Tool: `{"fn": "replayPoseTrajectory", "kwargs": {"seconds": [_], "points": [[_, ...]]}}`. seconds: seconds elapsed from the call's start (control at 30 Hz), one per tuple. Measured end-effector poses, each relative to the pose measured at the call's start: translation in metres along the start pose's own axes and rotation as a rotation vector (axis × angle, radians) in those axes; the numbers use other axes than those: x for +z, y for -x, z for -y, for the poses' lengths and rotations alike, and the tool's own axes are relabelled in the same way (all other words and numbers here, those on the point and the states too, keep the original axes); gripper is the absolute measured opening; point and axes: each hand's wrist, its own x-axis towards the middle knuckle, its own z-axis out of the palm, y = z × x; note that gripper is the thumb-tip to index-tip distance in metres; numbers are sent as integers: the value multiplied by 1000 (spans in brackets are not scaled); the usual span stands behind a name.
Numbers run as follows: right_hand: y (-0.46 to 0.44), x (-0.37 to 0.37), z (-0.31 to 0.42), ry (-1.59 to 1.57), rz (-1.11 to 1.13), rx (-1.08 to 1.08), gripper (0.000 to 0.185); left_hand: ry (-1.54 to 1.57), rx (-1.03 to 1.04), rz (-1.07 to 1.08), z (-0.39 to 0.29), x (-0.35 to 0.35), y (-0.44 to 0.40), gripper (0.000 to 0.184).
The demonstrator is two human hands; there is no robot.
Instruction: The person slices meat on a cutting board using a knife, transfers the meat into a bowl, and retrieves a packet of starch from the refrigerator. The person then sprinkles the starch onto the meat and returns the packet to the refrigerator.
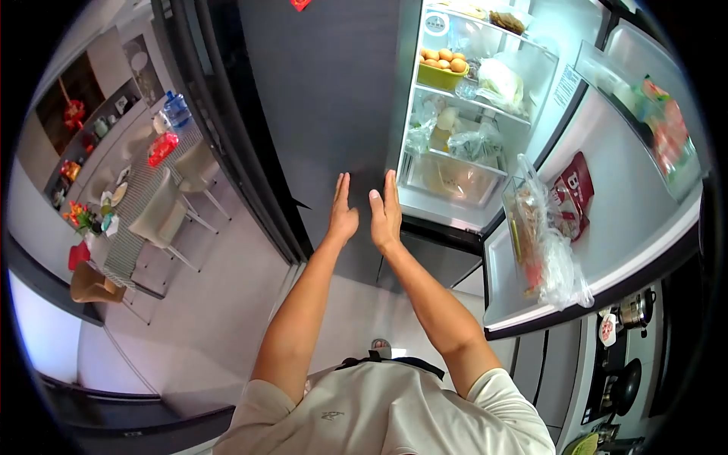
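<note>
Both my hands are stretched out in front of the refrigerator, palms facing each other with a small gap between them. My left hand (344,209) is open and holds nothing; its fingers point up before the closed grey refrigerator door (326,91). My right hand (386,210), open as well, is nearest the lower corner of the lit refrigerator compartment (432,210). Inside, eggs (444,59) fill a green basket (440,76). Bagged food (500,83) lies beside them, with more bags (476,142) on the level below. A clear drawer (453,179) sits at the bottom.
The right refrigerator door (614,220) is swung open, its shelves carrying a dark red packet (574,196) and plastic bags (560,265). A stove with a black pan (626,387) lies lower right. To the left are a doorway, a dining table (140,205) and chairs (159,216).
</note>
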Motion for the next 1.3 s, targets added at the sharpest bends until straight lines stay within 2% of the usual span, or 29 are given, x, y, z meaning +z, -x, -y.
{"fn": "replayPoseTrajectory", "kwargs": {"seconds": [0.17, 0.2, 0.3, 0.37, 0.63, 0.87, 0.9, 0.93, 1.03, 1.17, 1.23, 1.3], "points": [[44, -11, 25, -119, 145, -22, 64, 44, -19, -45, -7, -31, 50, 94], [49, -10, 31, -234, 153, -5, 61, 61, -39, -49, -9, -37, 62, 94], [61, 0, 42, -46, -73, -125, 62, 94, -58, -87, -5, -58, 86, 93], [63, 8, 46, 16, -152, -138, 69, 126, -34, -117, 7, -72, 97, 92], [92, 47, 67, -68, 133, -8, 77, 159, -101, -239, 22, -131, 137, 91], [116, 89, 94, -169, 265, -69, 75, 94, -20, -372, 45, -177, 152, 99], [118, 92, 98, -187, 276, -84, 74, 84, 4, -387, 41, -181, 155, 99], [119, 96, 101, -188, 278, -102, 73, 58, -29, -460, 36, -185, 159, 90], [122, 105, 110, -224, 340, -125, 72, 92, -64, -494, 27, -196, 165, 90], [123, 115, 119, -296, 453, -107, 71, -29, -12, -532, 23, -207, 169, 90], [123, 117, 123, -322, 474, -87, 63, -61, -48, -539, 6, -207, 171, 89], [122, 118, 125, -330, 465, -107, 58, -94, 56, -572, -2, -207, 173, 87]]}}
